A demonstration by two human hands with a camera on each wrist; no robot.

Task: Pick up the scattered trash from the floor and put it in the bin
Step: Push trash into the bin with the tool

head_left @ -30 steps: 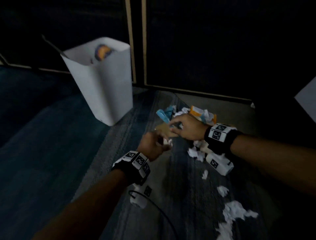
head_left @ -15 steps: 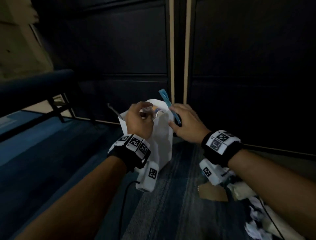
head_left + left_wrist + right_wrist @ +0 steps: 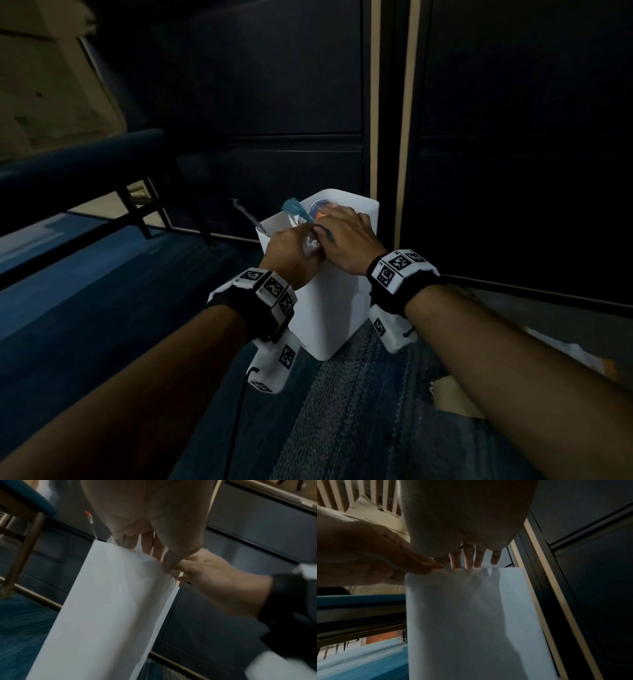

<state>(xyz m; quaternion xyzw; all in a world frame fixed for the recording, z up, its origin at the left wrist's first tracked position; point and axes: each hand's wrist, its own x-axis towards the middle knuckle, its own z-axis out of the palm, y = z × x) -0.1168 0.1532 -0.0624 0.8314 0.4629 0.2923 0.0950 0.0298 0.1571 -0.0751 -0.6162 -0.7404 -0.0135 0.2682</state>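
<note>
The white bin [image 3: 325,308] stands on the carpet against the dark cabinets. Both my hands are over its opening and touch each other. My left hand [image 3: 291,250] is curled around a crumpled shiny scrap [image 3: 311,244] at the near rim. My right hand [image 3: 346,240] lies flat over the opening, and the right wrist view shows its fingers [image 3: 474,558] straight above the bin wall [image 3: 462,615]. A blurred blue strip [image 3: 294,209] hangs just above the opening by the fingertips; I cannot tell whether either hand holds it. The left wrist view shows my left fingers [image 3: 137,543] at the rim [image 3: 120,547].
A thin stick [image 3: 246,214] pokes out of the bin's left corner. A blue padded bench [image 3: 85,164] on dark legs stands at left. Cardboard [image 3: 455,397] and white paper [image 3: 565,349] lie on the floor at right. A black cable [image 3: 239,411] hangs from my left wrist.
Both hands rose from the trash pile on the floor with pieces and moved left to the bin. In the last half second they came together over its opening, and the blue strip tipped left.
</note>
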